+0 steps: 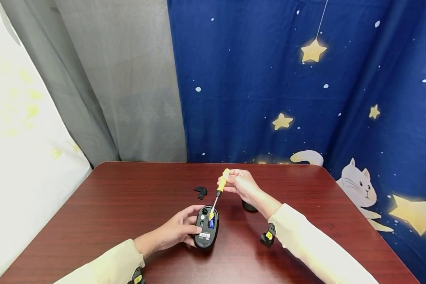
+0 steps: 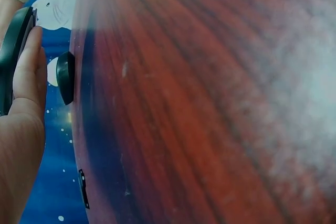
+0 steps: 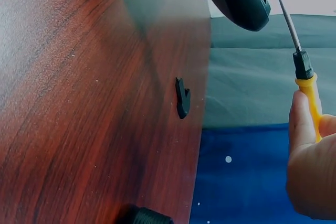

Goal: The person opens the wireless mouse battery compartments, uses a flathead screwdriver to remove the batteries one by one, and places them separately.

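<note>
Left hand (image 1: 181, 226) grips black oval plastic mouse (image 1: 203, 241); right hand (image 1: 244, 184) pinches yellow-handled screwdriver (image 1: 223, 182), tip beyond fingers at blue-and-yellow cylindrical battery (image 1: 211, 223); gentle leverage advisable

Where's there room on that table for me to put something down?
The table has bare room on the left, between its left edge, the left sleeve and the little black cover. The back right is bare too, between the dark thing, the right sleeve and the right edge. The middle's crowded: the mouse and screwdriver are being held there.
</note>
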Available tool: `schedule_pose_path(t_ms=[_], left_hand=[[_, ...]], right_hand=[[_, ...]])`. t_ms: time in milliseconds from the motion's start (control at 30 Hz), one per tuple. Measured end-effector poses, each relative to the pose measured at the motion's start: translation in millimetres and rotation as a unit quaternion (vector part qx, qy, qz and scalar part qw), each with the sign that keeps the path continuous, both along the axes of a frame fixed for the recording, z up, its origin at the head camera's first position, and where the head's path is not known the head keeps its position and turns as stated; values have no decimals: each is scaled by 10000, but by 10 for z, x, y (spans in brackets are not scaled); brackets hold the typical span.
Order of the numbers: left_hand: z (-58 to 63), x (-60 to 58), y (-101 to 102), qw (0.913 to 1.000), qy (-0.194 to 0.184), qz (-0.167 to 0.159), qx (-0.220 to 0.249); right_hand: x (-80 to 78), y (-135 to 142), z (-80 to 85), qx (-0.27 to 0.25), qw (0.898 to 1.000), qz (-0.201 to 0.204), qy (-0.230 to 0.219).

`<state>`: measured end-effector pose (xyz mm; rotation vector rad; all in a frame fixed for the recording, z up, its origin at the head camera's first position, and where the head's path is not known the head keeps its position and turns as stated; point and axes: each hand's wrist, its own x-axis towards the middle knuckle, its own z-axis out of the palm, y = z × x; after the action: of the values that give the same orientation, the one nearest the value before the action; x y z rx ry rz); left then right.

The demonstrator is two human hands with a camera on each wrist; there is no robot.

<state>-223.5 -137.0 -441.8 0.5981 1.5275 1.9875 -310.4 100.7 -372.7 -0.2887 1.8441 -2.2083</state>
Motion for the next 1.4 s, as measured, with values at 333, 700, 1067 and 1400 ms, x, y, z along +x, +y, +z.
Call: schedule_pose_path(t_ms=[333, 700, 1067, 1400], left_hand=[[27, -22, -3, 10000, -33, 61, -43], [14, -24, -12, 10000, -38, 40, -28], [29, -29, -23, 9999, -96, 77, -73], [33, -22, -26, 9998, -134, 101, -95]], right_hand=[[10, 30, 79, -115, 9999, -126, -8], [-37, 167, 196, -509, 9984, -222, -141], [-116, 455, 268, -900, 9952, -264, -289], [-164, 824, 231, -835, 9952, -325, -399]])
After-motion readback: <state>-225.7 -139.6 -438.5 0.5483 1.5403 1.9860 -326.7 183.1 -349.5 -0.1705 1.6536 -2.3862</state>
